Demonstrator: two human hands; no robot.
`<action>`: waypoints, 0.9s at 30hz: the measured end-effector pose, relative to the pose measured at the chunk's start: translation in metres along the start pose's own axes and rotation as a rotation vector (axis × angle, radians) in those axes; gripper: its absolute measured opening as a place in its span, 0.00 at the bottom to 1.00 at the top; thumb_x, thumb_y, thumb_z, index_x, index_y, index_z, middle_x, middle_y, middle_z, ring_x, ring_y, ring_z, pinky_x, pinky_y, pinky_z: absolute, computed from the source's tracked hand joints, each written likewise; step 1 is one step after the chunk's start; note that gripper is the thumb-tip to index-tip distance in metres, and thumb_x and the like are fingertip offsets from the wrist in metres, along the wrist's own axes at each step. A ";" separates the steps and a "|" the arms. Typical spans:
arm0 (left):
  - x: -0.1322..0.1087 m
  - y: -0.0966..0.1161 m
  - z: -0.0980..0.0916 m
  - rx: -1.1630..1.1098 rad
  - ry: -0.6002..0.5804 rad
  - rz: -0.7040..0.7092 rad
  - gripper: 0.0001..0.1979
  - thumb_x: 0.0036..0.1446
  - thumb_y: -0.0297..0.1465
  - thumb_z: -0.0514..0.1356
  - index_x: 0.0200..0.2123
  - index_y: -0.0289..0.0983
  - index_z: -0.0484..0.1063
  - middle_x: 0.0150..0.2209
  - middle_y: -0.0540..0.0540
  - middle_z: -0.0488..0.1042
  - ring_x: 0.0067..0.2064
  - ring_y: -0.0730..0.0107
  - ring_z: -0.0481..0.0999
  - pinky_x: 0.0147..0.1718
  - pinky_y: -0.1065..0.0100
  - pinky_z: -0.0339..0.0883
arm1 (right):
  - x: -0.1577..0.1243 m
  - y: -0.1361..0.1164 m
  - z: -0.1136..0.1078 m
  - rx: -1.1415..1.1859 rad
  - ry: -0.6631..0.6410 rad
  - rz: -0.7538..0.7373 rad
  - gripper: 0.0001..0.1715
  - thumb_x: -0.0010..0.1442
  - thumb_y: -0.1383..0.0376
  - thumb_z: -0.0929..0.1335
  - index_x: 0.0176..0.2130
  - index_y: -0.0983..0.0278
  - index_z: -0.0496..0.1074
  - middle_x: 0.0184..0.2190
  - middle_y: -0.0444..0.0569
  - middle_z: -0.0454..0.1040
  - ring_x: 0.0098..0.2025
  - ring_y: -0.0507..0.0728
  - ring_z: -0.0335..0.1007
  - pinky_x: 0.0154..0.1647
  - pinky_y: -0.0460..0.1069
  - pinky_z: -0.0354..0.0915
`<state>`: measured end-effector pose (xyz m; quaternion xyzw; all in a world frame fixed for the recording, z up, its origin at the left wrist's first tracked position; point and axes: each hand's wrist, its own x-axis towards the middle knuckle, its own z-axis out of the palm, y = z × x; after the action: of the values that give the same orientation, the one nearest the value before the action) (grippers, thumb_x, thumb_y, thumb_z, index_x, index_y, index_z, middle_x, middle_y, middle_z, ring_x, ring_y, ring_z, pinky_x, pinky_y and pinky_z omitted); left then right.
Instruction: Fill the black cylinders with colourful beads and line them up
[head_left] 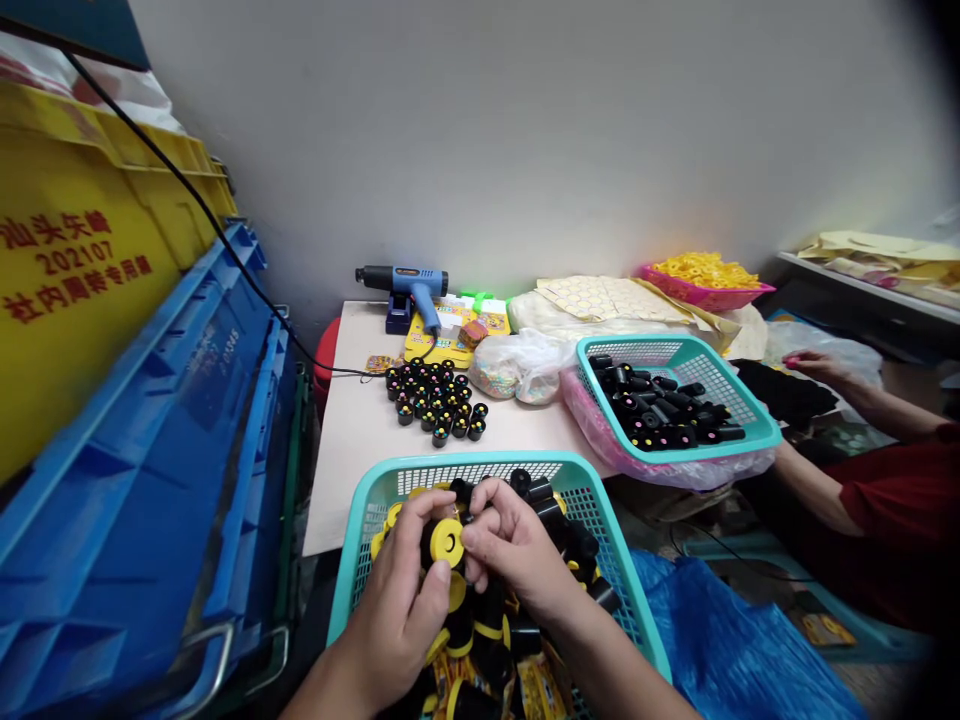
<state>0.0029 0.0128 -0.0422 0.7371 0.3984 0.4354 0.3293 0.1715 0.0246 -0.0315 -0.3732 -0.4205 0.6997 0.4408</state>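
Nearest us, our left hand and right hand close together around a black cylinder with a yellow cap, held above a teal plastic basket heaped with similar pieces. Beyond, the bench carries upright capped cylinders, a blue heat gun, and a second teal basket near a co-worker's hand.

And here's the pale tabletop, centre of the frame: a blue heat gun up at the back, black capped cylinders standing in a tight cluster, a clear plastic bag just beside them, and a teal basket on pink plastic at the right!
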 end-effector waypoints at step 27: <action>0.000 -0.012 0.012 0.187 0.048 0.405 0.36 0.59 0.25 0.52 0.68 0.40 0.40 0.52 0.37 0.65 0.55 0.53 0.65 0.55 0.48 0.58 | 0.010 0.012 0.002 0.228 -0.284 -0.042 0.33 0.44 0.47 0.77 0.41 0.67 0.75 0.40 0.51 0.70 0.43 0.58 0.65 0.48 0.51 0.59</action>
<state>0.0102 0.0170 -0.0570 0.8188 0.2886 0.4713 0.1558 0.1627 0.0300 -0.0427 -0.2092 -0.4044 0.7791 0.4310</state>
